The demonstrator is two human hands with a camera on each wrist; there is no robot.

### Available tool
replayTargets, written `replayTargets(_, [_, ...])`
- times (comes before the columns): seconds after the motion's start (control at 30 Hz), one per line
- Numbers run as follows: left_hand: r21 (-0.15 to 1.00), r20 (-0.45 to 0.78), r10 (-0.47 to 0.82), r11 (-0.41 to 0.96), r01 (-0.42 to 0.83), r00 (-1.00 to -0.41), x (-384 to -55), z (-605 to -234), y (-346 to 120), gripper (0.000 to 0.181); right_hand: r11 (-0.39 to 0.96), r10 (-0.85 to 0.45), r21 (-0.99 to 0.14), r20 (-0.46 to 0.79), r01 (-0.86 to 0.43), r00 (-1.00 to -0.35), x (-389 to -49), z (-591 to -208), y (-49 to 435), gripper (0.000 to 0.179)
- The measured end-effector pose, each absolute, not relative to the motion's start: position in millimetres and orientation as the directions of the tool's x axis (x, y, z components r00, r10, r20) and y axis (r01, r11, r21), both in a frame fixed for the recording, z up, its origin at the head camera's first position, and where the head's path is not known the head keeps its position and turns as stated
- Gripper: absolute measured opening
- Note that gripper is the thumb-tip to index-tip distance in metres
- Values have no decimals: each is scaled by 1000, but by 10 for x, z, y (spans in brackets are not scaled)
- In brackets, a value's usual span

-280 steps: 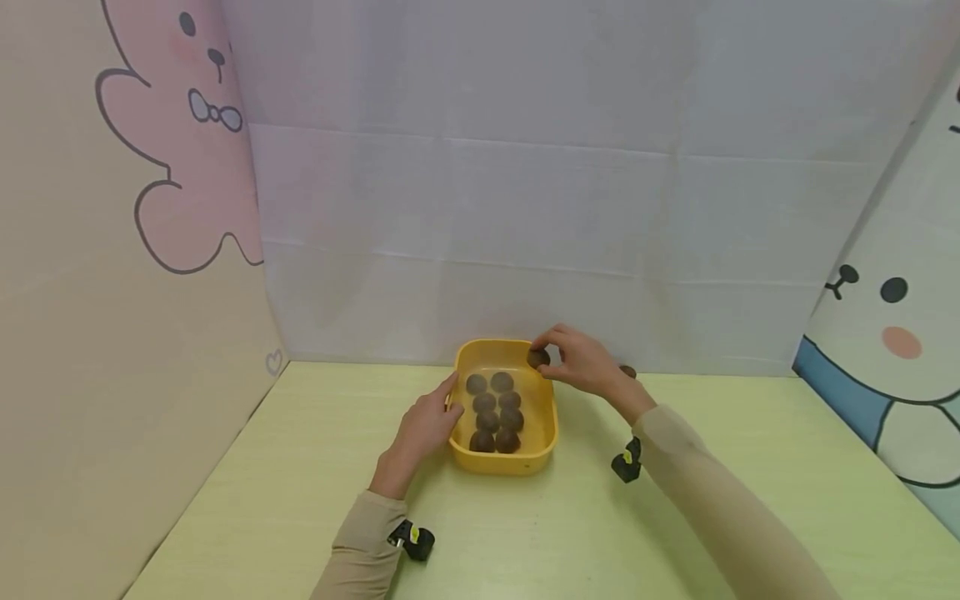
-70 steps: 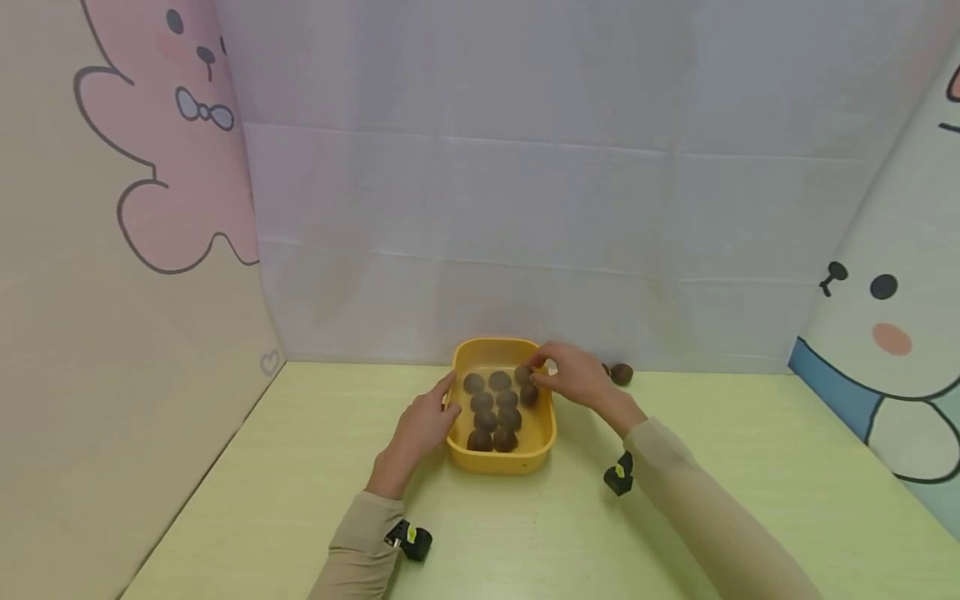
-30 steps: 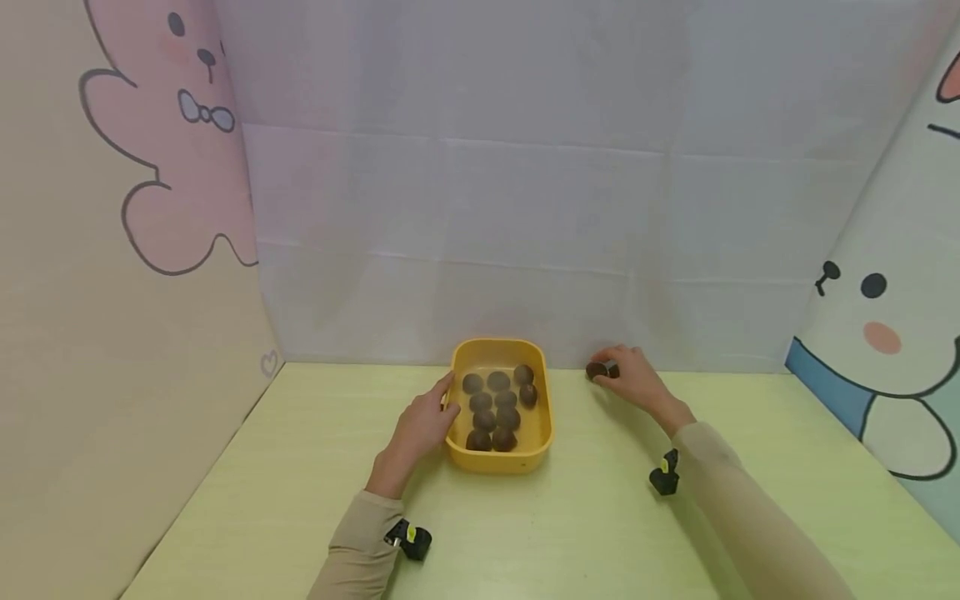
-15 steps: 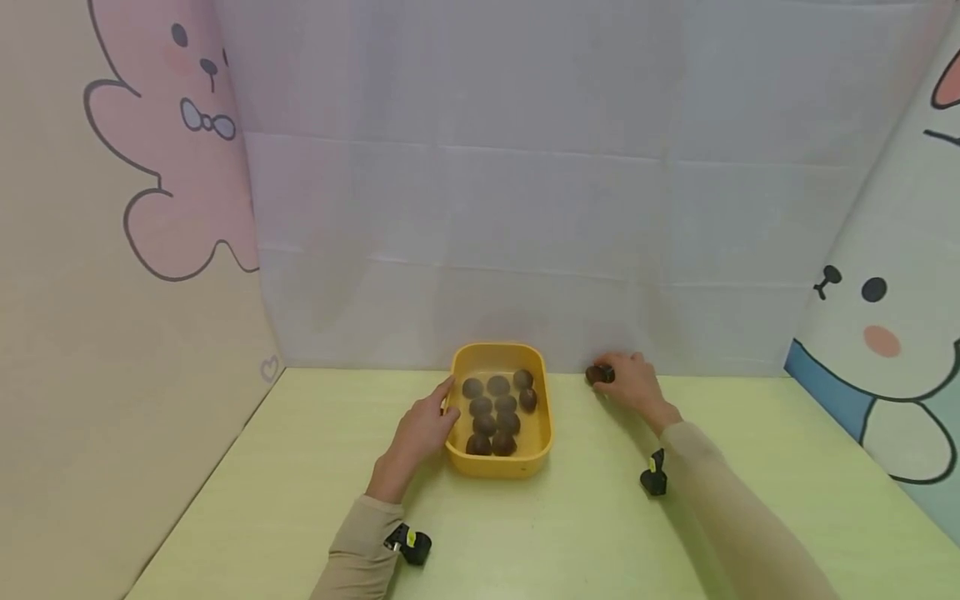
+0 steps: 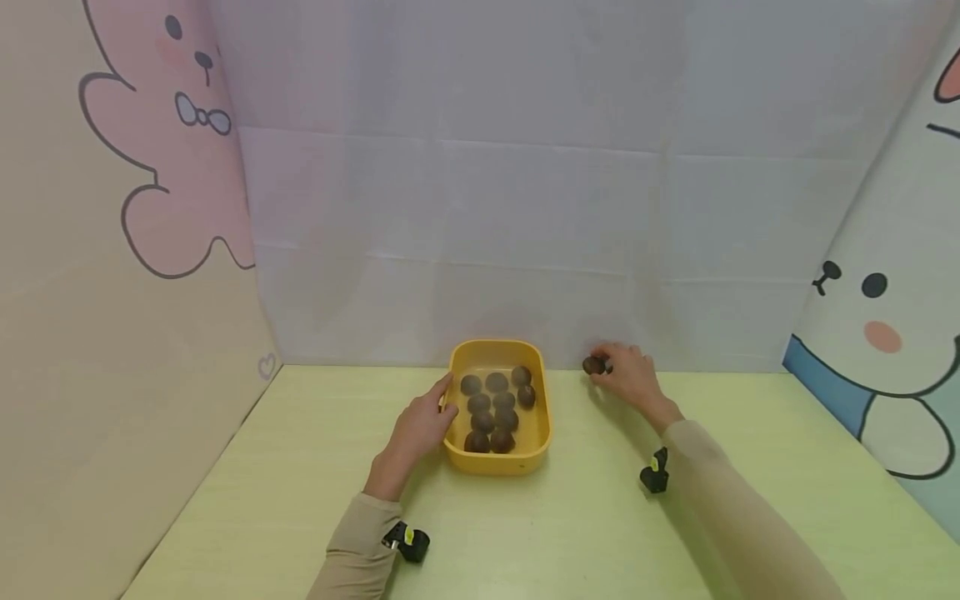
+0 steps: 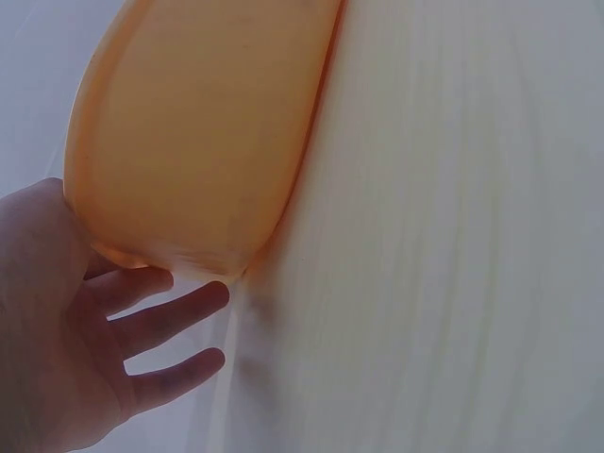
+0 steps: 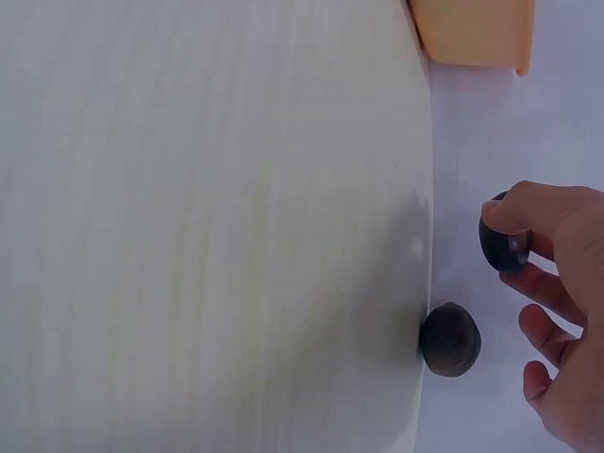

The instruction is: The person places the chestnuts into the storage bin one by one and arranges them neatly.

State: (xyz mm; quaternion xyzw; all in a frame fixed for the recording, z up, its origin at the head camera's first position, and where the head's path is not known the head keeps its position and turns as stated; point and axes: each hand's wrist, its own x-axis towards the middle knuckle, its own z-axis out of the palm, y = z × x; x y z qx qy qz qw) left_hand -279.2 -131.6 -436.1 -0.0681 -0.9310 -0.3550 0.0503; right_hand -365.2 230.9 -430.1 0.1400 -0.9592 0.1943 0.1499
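Note:
A yellow plastic tray (image 5: 498,463) stands at the back middle of the table, with several dark brown chestnuts (image 5: 480,421) in it, grouped in rows. My left hand (image 5: 414,429) holds the tray's left side, thumb over the rim; in the left wrist view several fingers extend beside the tray's outer wall. To the right of the tray, my right hand (image 5: 632,377) pinches a chestnut (image 7: 500,243) between thumb and fingers, slightly above the table. Another chestnut (image 7: 451,340) lies on the table against the back cloth, mostly hidden by the hand in the head view.
The pale yellow-green table (image 5: 330,442) ends at a white back cloth (image 5: 465,208). Cartoon-printed panels stand left and right. A small black wrist camera (image 5: 655,472) hangs by the right sleeve, another black camera (image 5: 408,543) by the left.
Two chestnuts have been set along the tray's right side. My right hand has since moved right, out of the tray, and now lifts another chestnut. My left hand has stayed on the tray.

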Motion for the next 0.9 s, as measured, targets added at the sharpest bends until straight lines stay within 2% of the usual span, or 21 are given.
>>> replayTargets(0.13, [651, 153, 92, 740, 170, -984, -2797, -4379, -1326, 59, 864, -226, -350, 374, -363, -900, -3615, -4267, 2269, 42])
replayTargets(0.27, [653, 154, 94, 737, 173, -984, -2793, -4377, -1324, 60, 822, -243, -407, 381, -398, -892, -3555, -4259, 2231, 48])
replayTargets(0.4, [653, 151, 89, 738, 167, -985, -2791, -4368, -1328, 59, 780, -244, -464, 390, -419, -888, -3409, -4205, 2141, 47])
replayTargets(0.53, [648, 150, 84, 744, 162, -985, -2806, -4377, -1319, 59, 758, -225, -503, 396, -415, -891, -3279, -4139, 2071, 41])
replayTargets(0.9, [661, 149, 93, 731, 169, -984, -2804, -4377, -1297, 59, 652, -190, -649, 361, -392, -913, -2938, -3999, 1883, 43])
